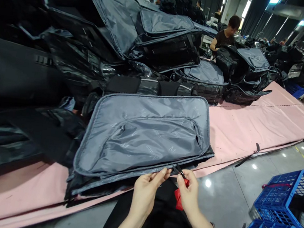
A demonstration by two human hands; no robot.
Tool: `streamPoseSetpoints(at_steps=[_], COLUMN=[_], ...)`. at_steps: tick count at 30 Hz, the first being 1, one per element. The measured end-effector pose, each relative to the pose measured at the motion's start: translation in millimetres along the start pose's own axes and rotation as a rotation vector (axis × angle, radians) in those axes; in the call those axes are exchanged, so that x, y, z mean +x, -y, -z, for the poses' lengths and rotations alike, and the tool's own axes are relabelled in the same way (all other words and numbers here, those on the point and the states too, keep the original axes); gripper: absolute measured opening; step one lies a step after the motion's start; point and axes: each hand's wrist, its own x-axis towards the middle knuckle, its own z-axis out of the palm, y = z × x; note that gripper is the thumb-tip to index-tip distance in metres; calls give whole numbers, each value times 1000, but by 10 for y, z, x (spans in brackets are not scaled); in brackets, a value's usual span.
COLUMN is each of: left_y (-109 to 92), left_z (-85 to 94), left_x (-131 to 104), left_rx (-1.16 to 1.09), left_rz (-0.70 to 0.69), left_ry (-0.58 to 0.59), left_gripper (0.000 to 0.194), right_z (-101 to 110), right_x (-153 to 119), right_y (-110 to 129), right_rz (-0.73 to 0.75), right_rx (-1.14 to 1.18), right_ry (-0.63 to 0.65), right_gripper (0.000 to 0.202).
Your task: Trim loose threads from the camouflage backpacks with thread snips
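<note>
A black backpack lies open in front of me, its grey-lined panel (149,136) facing up. My left hand (146,190) is closed in a pinch on the near edge of the backpack, at the grey binding. Close beside it, my right hand (190,192) is wrapped around small snips (180,171) with dark blades and a red covering on the handle. The blade tips point at the edge by my left fingertips. Whether they touch it I cannot tell.
Black bags (166,50) are piled behind and to the left. Pink sheeting (257,120) covers the table. Blue crates (278,198) holding dark items stand on the floor at right. Another person (225,37) stands farther back among bags.
</note>
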Motion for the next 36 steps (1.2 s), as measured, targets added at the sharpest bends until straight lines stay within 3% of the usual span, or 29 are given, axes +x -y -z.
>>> streamPoseSetpoints(at_steps=[4,10,18,28,36], left_y=[-11,-6,12,-14,-17], left_z=[-12,3,25,66,48], left_x=[-2,3,15,9,-11], left_rx=[-33,-27,-20,-107,-147], left_rz=[1,-5,16,46,35], left_ry=[17,13,18,50,49], left_gripper=[30,31,30,25,22], right_z=[-64,-23,1,147,97], right_x=[-21,-52,-37,9,16], right_y=[-54,-24,-19,177,269], right_rz=[11,159,314,236,275], right_rx=[57,-326,-428,-428,-442], right_ry=[7,-5,22,156,211], right_gripper=[20,18,25,21,21])
